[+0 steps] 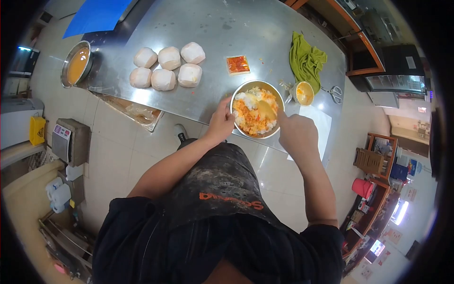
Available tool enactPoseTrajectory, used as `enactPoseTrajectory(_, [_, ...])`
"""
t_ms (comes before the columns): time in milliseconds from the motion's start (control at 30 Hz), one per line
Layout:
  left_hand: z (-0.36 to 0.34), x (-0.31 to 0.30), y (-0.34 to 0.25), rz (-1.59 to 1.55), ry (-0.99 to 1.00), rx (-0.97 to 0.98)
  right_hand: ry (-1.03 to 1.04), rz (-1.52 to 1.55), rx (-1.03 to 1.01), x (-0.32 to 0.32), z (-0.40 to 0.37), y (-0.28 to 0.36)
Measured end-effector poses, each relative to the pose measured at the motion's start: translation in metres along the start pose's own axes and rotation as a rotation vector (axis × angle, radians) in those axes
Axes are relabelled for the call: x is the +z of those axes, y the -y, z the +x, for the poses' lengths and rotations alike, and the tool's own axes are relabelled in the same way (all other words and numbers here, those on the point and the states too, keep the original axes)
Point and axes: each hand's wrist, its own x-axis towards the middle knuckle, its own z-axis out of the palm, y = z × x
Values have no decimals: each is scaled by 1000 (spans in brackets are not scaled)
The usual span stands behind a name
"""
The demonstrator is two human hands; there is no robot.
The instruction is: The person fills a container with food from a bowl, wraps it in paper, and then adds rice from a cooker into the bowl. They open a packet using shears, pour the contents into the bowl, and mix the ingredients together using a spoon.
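Observation:
A round metal bowl (281,97) sits at the table's near edge, holding a white, rice-like mixture (250,116) streaked with orange. My left hand (222,119) is closed on the bowl's left rim. In my right hand (299,135), at the bowl's right side, is a yellowish spatula (266,110); its broad end rests in the mixture and my fist covers the handle. Just beyond the bowl lies a flat clear packet (238,65) with orange-red contents. A small bowl (304,93) with yellow-orange residue stands to the right, beside a crumpled clear wrapper (286,88).
Several white, flour-dusted rounded pieces (163,79) lie in two rows on the metal table (222,33). A green cloth (305,61), scissors (335,94) and a white sheet (321,128) are at right. A metal pan of orange-brown liquid (78,65) stands at the left end.

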Motion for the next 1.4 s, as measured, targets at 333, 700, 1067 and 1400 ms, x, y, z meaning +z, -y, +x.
enactPoseTrajectory(333, [-17,15,-19,-258,151,-258,-63,113,166,16,-7,20])
enactPoseTrajectory(700, [-18,26,-20,-179,151,-271,-113,165,195,16,4,37])
enactPoseTrajectory(1067, [4,-20,-29,-31,221,-286,-169,115,120,48,0,30])
enactPoseTrajectory(1400, [58,-23,-52,-9,271,-221,-139,81,334,6,-25,-25])
